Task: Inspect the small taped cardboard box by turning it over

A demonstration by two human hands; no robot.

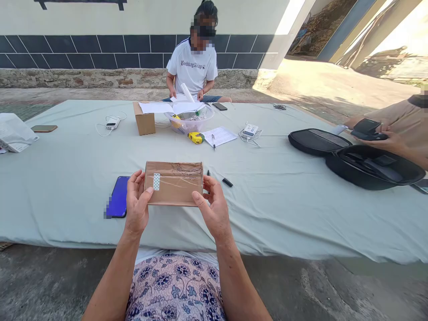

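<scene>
A brown cardboard box (177, 187) is held up over the near side of the table, one end in each hand. It carries a small patterned white sticker at its left and dark scribbled lines along its upper right. My left hand (138, 200) grips the left end, thumb on the front face. On the right end, my right hand (212, 203) is closed the same way, with its fingers partly hidden behind the box. Just left of my left hand lies a blue phone (117, 198). A black marker cap or pen piece (228, 182) rests right of the box.
A cloth-covered table (274, 214) spreads ahead. Farther back are a small carton (145, 122), a plastic basin (209, 117), a yellow tape measure (195, 137) and paper (221, 136). An open black case (364, 178) lies right, near a person's hands. Another person sits opposite.
</scene>
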